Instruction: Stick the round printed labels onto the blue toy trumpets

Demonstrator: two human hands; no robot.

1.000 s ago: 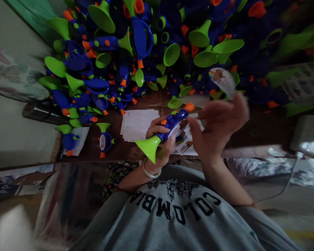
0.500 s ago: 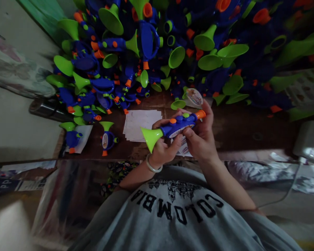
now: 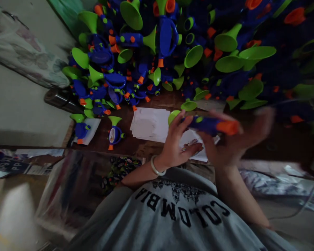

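Note:
My right hand [image 3: 232, 144], blurred by motion, grips a blue toy trumpet [image 3: 206, 124] with an orange mouthpiece and a green bell, held level above the brown table [image 3: 251, 146]. My left hand [image 3: 174, 144], with a bracelet at the wrist, has its fingers spread; the fingertips reach the trumpet near its bell. Under both hands lies a sheet of printed stickers [image 3: 192, 143]. A stack of white backing sheets [image 3: 149, 123] lies just left of them.
A big heap of the same blue, green and orange trumpets [image 3: 172, 52] fills the far side. Two single trumpets [image 3: 115, 132] [image 3: 81, 129] stand apart at the left, near a dark cylinder [image 3: 59, 99]. A clear plastic bag [image 3: 75, 188] hangs below the table edge.
The trumpet has swung toward the right and turned, now carried by my right hand. My left hand has let go of its grip and spread. The loose round sticker is gone from view.

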